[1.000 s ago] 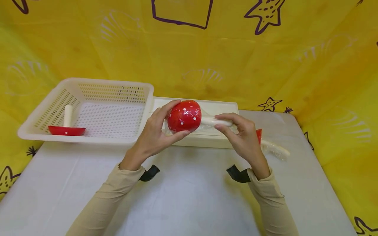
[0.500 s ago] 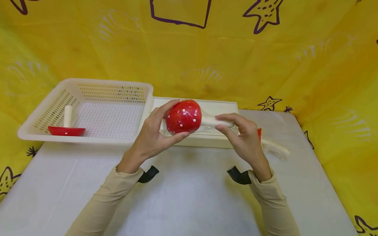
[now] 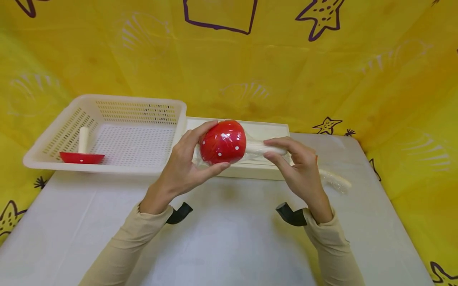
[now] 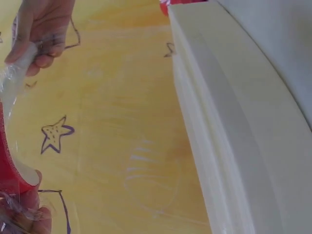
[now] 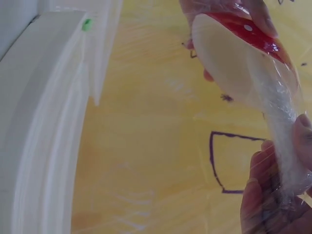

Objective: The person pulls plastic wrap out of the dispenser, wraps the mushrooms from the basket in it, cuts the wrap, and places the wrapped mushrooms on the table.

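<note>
One wrapped mushroom (image 3: 236, 140) spans both grips. Head view: I see the left hand (image 3: 182, 165) gripping the cap (image 3: 219, 145) at nine o'clock, the right hand (image 3: 298, 165) pinching the stem (image 3: 255, 147) at three. Left wrist view: stem towards one. Right wrist view: stem towards half past five.

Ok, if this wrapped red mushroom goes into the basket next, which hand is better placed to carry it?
Probably the left hand: it grips the red cap and is nearer the basket. The right hand pinches the white stem, farther from it.
</note>
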`<action>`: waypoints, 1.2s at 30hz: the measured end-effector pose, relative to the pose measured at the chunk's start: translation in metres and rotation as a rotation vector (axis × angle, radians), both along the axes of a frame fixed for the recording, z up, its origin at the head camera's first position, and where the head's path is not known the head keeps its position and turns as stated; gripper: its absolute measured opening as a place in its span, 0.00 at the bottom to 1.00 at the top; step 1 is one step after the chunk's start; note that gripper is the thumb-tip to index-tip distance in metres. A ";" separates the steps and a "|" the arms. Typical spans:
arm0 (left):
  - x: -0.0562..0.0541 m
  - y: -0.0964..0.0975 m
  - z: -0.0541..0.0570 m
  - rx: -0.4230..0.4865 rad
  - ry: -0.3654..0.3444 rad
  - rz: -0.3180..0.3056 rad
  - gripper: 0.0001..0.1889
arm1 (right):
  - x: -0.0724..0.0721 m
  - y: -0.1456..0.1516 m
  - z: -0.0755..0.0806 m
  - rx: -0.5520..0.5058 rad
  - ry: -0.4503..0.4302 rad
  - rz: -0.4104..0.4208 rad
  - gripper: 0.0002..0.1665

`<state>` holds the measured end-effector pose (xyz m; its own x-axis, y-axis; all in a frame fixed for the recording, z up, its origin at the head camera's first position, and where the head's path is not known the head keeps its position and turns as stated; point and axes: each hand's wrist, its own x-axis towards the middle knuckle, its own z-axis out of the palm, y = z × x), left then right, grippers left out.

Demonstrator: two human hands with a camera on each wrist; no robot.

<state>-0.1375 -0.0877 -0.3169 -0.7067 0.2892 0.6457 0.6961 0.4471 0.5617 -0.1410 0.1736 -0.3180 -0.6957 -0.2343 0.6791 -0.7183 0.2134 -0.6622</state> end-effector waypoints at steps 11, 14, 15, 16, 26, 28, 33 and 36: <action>0.016 -0.002 0.006 -0.022 -0.003 -0.021 0.43 | 0.020 0.006 0.004 0.021 -0.032 0.039 0.14; 0.021 -0.004 0.006 -0.061 -0.023 -0.025 0.43 | 0.027 0.010 0.001 0.084 -0.050 0.017 0.16; 0.023 -0.005 0.006 -0.078 -0.031 -0.028 0.43 | 0.029 0.011 0.000 0.106 -0.059 0.014 0.17; 0.024 -0.006 0.005 -0.095 -0.037 -0.031 0.43 | 0.031 0.012 -0.002 0.126 -0.065 0.013 0.17; 0.036 -0.016 -0.005 -0.303 -0.173 -0.050 0.42 | 0.038 0.019 -0.028 0.241 -0.184 0.117 0.16; 0.037 -0.016 -0.008 -0.329 -0.237 -0.061 0.42 | 0.040 0.019 -0.035 0.260 -0.232 0.128 0.15; 0.036 -0.017 -0.019 -0.338 -0.384 -0.135 0.39 | 0.041 0.020 -0.049 0.301 -0.328 0.162 0.11; 0.035 -0.017 -0.026 -0.348 -0.449 -0.168 0.35 | 0.042 0.022 -0.059 0.331 -0.379 0.200 0.09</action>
<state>-0.1026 -0.1046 -0.3432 -0.8151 0.5619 0.1406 0.5011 0.5623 0.6579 -0.0995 0.1951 -0.3768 -0.7978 -0.5456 0.2566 -0.4897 0.3383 -0.8036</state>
